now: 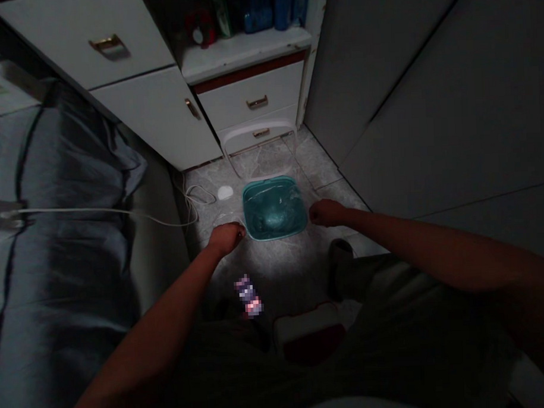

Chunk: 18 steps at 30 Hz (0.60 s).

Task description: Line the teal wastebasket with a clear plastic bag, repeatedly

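Observation:
A teal plastic bin (275,219) stands on the grey tiled floor, seen from above. Shiny, wrinkled clear film shows inside it and by its rim, like a clear plastic bag (295,193). My left hand (227,236) is closed at the bin's left side, with a faint edge of clear film running beside its fingers. On the right, my right hand (326,213) is curled shut close to the rim. Whatever its fingers hold is hidden or too thin to make out in the dim light.
Behind the bin rises a pale arched frame (258,126), before white drawers (254,97). A white cable (98,210) runs from a bed (72,246) to the floor, near a white oval object (225,192). A grey panel (452,132) borders the right. A lit phone (248,295) shows below.

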Tool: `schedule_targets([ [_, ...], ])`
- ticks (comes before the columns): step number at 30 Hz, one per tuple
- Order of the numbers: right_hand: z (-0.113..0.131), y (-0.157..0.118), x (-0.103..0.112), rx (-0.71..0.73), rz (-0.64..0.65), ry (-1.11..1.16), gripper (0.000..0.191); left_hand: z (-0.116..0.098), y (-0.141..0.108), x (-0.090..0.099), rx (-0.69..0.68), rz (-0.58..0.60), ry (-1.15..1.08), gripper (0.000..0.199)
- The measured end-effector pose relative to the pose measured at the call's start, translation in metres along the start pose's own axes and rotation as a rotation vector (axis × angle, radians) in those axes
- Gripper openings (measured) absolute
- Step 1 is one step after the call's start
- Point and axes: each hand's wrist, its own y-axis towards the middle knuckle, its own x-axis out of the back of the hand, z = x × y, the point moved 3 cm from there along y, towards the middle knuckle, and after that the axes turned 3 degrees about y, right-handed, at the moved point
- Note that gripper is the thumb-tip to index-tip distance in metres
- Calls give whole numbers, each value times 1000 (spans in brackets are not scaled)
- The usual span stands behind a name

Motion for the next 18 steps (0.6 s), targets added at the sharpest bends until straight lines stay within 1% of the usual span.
schedule_targets([
  [2, -2, -1, 10, -37, 8, 132, 20, 2, -1, 9, 1, -28, -45, 19],
  [3, -3, -1, 16, -53, -10, 195, 22, 3, -1, 16, 14, -67, -73, 19],
  [6, -5, -1, 38, -102, -166, 326, 25, 3, -2, 40, 139, -266, -131, 25],
  [8, -4, 1, 49, -128, -269, 361, 26, 1, 0, 51, 223, -360, -142, 38],
  [10, -2, 5, 55, -146, -332, 345, 32, 1, 7, 55, 257, -366, -141, 51],
  [12, -1, 12, 56, -175, -354, 303, 43, 4, 18, 52, 261, -328, -127, 53],
  [15, -4, 29, 53, -247, -339, 269, 55, 17, 35, 46, 262, -295, -101, 37],
  [16, -5, 35, 51, -266, -328, 268, 56, 21, 41, 45, 248, -292, -99, 32],
  [18, -9, 47, 50, -283, -321, 263, 47, 28, 50, 42, 182, -296, -107, 26],
])
